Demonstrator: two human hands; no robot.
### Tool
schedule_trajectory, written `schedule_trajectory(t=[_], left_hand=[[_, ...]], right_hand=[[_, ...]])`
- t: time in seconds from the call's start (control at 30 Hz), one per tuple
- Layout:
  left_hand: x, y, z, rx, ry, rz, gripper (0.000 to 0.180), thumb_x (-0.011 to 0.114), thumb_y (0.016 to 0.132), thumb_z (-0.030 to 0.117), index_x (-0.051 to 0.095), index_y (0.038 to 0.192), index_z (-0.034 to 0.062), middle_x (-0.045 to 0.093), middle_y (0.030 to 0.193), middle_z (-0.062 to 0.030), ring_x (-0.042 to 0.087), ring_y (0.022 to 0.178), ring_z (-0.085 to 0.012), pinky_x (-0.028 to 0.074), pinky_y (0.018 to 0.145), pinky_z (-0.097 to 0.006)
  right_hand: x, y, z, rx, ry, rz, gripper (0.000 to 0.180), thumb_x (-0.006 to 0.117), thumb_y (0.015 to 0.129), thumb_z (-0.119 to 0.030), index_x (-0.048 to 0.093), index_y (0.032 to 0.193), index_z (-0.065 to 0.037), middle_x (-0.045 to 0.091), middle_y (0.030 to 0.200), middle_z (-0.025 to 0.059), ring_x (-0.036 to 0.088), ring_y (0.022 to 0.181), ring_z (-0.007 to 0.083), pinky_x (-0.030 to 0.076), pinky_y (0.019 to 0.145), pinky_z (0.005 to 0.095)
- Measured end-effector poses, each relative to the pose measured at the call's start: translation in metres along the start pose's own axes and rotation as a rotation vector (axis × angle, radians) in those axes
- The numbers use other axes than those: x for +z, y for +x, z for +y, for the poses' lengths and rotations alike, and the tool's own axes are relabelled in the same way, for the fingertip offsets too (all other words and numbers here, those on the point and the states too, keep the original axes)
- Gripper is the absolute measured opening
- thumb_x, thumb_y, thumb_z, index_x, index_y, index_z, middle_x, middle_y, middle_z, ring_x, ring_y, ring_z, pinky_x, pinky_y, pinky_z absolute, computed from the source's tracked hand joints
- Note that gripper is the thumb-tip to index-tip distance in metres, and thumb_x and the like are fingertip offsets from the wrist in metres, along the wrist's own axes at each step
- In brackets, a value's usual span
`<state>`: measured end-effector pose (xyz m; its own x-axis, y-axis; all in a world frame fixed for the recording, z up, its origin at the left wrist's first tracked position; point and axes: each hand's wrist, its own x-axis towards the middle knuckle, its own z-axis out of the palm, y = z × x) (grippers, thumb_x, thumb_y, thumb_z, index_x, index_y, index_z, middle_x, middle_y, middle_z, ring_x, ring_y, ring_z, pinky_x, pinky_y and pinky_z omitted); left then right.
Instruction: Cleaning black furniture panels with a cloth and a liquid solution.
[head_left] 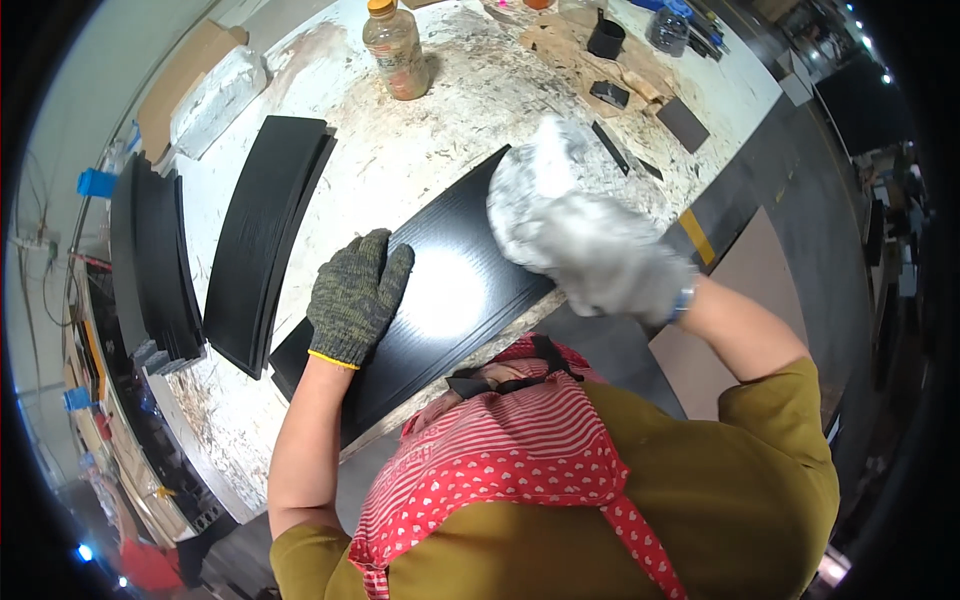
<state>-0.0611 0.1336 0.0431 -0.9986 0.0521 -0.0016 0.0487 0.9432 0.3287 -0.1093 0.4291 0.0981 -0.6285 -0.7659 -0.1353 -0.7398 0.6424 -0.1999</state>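
A glossy black board (460, 297) lies slantwise along the near table edge, with a bright reflection in its middle. My left hand (355, 297), in a dark green knitted glove with a yellow cuff, rests flat on the board's left part, fingers stretched out. Over the board's right end is my right hand (610, 255), in a grey-white glove and smeared by motion. It grips a crumpled white cloth (515, 195) that covers that end; the fingers are partly blurred.
Black boards (262, 240) lie stacked left of my left hand, and another stack (155, 260) stands farther left. A yellow-capped bottle (394, 55) is at the back of the stained white table (450, 120). Cardboard at the back right holds a black cup (606, 38); a dark square piece (683, 125) lies nearby.
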Motion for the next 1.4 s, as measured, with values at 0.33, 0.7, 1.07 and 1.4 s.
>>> schedule_trajectory(t=[0.33,0.7,1.07,1.4], left_hand=[[0.000,0.001,-0.001,-0.071,-0.020,-0.037,0.041,0.057,0.095,0.037,0.066,0.113,0.0014,0.068,0.107,-0.0218,0.065,0.098,-0.0377,0.050,0.088,-0.044],[0.004,0.000,0.004,0.054,0.055,0.249,0.036,0.066,0.089,0.029,0.067,0.113,0.0035,0.066,0.110,-0.0199,0.062,0.105,-0.0395,0.048,0.091,-0.048],[0.028,-0.035,0.033,0.388,-0.063,0.102,0.055,0.061,0.085,0.047,0.058,0.133,0.0209,0.049,0.145,-0.0099,0.044,0.134,-0.0366,0.026,0.115,-0.058],[0.051,-0.044,0.025,0.469,-0.158,0.092,0.061,0.047,0.095,0.051,0.048,0.143,0.0127,0.042,0.152,-0.0113,0.038,0.141,-0.0263,0.024,0.120,-0.050]], right_hand=[[-0.017,0.094,0.068,0.276,0.295,0.321,0.031,0.055,0.096,-0.027,0.061,0.118,-0.005,0.063,0.112,0.0194,0.065,0.102,0.0295,0.052,0.090,0.0393],[-0.023,0.112,0.096,0.313,0.334,0.198,0.052,0.062,0.093,-0.042,0.058,0.129,-0.005,0.060,0.123,0.0210,0.060,0.114,0.0319,0.048,0.096,0.0396],[-0.014,0.176,0.064,-0.055,0.403,0.103,0.038,0.062,0.094,-0.023,0.059,0.123,0.002,0.067,0.115,0.0191,0.064,0.106,0.0274,0.049,0.093,0.0358],[-0.018,0.215,-0.080,-0.355,0.420,-0.172,0.029,0.058,0.096,-0.025,0.063,0.115,-0.004,0.064,0.106,0.0188,0.064,0.097,0.0325,0.051,0.090,0.0409]])
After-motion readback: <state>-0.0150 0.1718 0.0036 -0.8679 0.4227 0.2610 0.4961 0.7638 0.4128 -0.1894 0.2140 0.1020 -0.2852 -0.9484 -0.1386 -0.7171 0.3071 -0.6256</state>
